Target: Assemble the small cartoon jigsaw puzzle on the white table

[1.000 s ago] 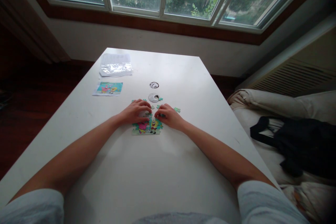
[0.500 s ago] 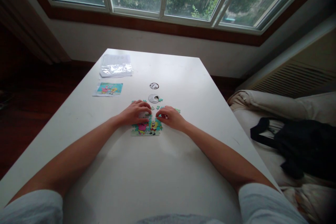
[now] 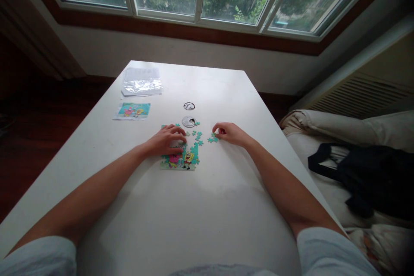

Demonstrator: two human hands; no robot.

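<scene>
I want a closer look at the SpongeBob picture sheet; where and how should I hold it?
Probably pinch the near right corner of the SpongeBob picture sheet, coming from that side: it lies flat, with that corner nearest the left hand.

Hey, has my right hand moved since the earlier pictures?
Yes. Judged against the round grey disc in the table, your right hand has moved right, from the partly built puzzle to loose pieces.

Holds both bare arms (image 3: 111,185) outstretched.
Arches left hand (image 3: 164,141) loosely, palm-down; bends right hand (image 3: 232,133) into pinching shape.
</scene>
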